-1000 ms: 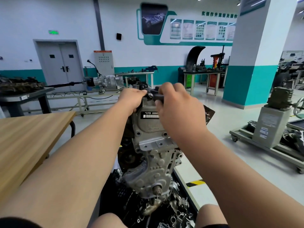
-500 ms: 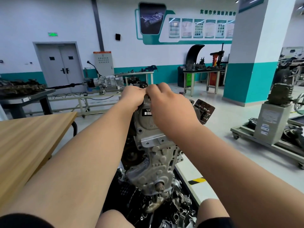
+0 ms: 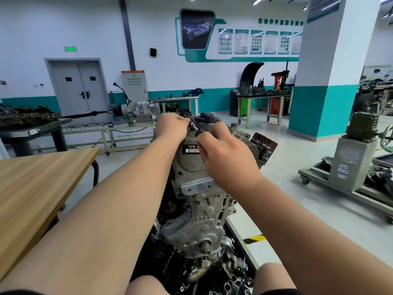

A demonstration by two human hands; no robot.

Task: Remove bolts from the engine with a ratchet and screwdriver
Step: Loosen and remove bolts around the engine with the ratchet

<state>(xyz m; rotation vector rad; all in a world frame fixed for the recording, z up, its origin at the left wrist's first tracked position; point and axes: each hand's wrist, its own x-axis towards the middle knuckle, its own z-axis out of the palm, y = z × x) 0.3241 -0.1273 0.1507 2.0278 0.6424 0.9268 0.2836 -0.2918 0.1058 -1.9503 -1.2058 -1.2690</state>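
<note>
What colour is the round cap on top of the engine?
The cap is black; the head view shows it best.

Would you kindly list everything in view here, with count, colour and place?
engine: one, grey metal, centre
oil cap: one, black, on engine top
label: one, black and white, engine's upper face
tool: one, silver shaft, black handle, over engine top
table: one, light wood, left
double door: one, grey, back left
pillar: one, white and teal, right
left hand: one, grips tool's far end
right hand: one, grips tool's handle
</note>
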